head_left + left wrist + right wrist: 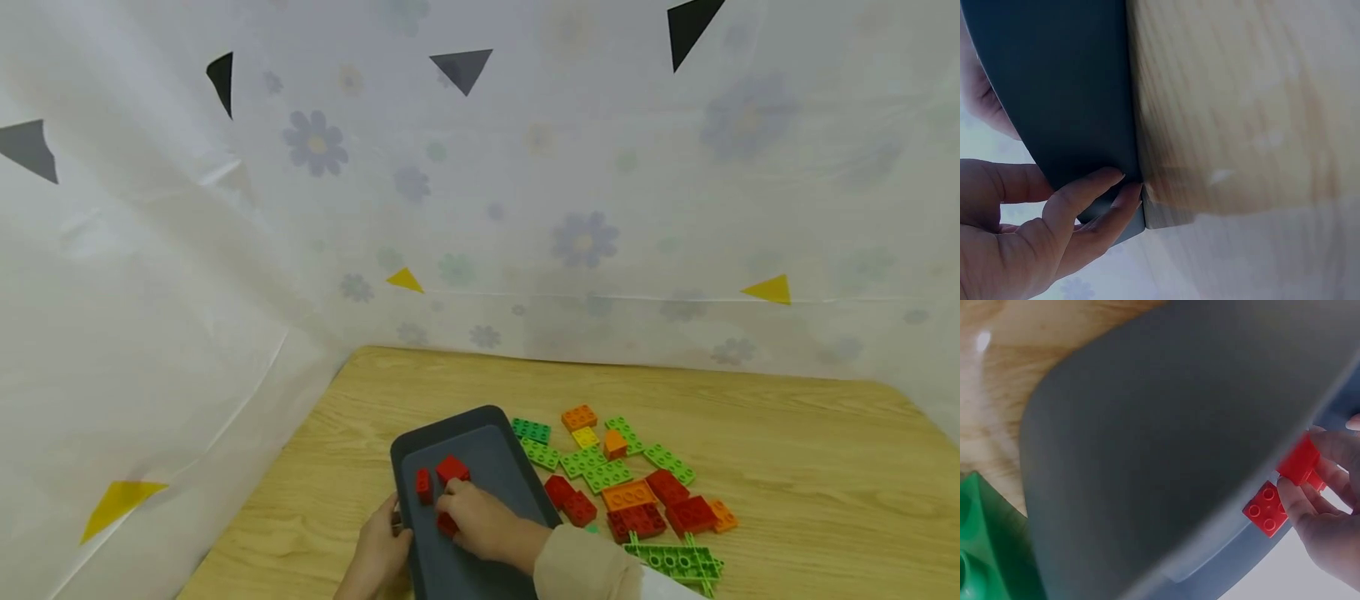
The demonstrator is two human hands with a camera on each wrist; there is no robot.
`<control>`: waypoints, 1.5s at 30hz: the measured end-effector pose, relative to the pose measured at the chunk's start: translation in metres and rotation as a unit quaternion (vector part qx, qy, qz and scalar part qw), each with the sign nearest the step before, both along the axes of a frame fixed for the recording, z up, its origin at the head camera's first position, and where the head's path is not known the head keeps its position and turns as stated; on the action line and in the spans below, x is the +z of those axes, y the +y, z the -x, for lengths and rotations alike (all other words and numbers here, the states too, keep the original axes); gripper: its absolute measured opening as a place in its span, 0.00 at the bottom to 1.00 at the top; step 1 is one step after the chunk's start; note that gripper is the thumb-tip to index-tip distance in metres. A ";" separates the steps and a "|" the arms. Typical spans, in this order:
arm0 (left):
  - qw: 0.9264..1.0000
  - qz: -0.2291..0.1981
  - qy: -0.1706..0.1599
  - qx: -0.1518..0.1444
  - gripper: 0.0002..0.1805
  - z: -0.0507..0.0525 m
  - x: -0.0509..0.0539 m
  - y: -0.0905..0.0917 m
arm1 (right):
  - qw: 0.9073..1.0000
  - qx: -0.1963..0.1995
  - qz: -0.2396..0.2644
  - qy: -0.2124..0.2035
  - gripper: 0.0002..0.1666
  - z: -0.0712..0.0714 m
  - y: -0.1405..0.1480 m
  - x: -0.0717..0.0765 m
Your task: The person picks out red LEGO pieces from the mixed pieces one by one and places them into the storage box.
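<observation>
A dark grey tray [495, 450] lies on the table with several red toy bricks inside. My left hand [381, 546] grips its left rim; in the left wrist view the fingers [1088, 194] press against the tray's outer wall. Inside the tray, my right hand [483, 523] pinches a red brick [1299, 459] between thumb and fingers. That hand partly covers a red brick [447, 525] in the head view. Just beyond the fingertips sit a narrow red brick [423, 486] and a wider red brick [452, 468].
Right of the tray, loose bricks are spread on the wooden table [810, 467]: light green plates [607, 476], an orange brick [628, 495], red bricks [690, 515] and a yellow one [585, 437]. A green lattice-like piece [675, 562] lies nearest. A patterned white sheet [525, 183] hangs behind.
</observation>
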State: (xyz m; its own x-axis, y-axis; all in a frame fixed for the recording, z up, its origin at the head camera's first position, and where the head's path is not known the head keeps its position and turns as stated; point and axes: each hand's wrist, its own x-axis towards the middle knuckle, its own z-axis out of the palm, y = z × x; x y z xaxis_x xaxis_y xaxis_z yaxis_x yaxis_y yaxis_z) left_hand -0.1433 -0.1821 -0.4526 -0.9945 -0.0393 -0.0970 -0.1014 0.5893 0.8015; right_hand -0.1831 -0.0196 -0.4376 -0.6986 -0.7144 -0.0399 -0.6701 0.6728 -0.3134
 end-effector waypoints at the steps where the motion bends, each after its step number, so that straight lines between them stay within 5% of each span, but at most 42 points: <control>1: 1.000 0.001 0.000 0.000 0.29 0.000 0.000 0.000 | 1.000 -0.001 0.000 0.000 0.18 0.000 0.000 0.000; 9: 1.000 -0.004 0.012 -0.005 0.30 0.006 -0.014 -0.005 | 1.000 0.003 0.004 0.010 0.18 0.001 -0.001 -0.003; 24: 1.000 -0.023 0.006 -0.001 0.30 -0.001 -0.001 -0.001 | 0.997 -0.021 0.059 -0.040 0.20 0.004 0.007 0.005; 38: 1.000 -0.010 0.007 -0.001 0.30 0.000 -0.002 0.001 | 0.964 -0.115 0.231 -0.062 0.19 0.015 0.073 0.019; 45: 1.000 -0.011 -0.005 0.006 0.31 0.000 -0.002 0.001 | 0.959 -0.152 0.240 0.002 0.17 0.023 0.110 0.006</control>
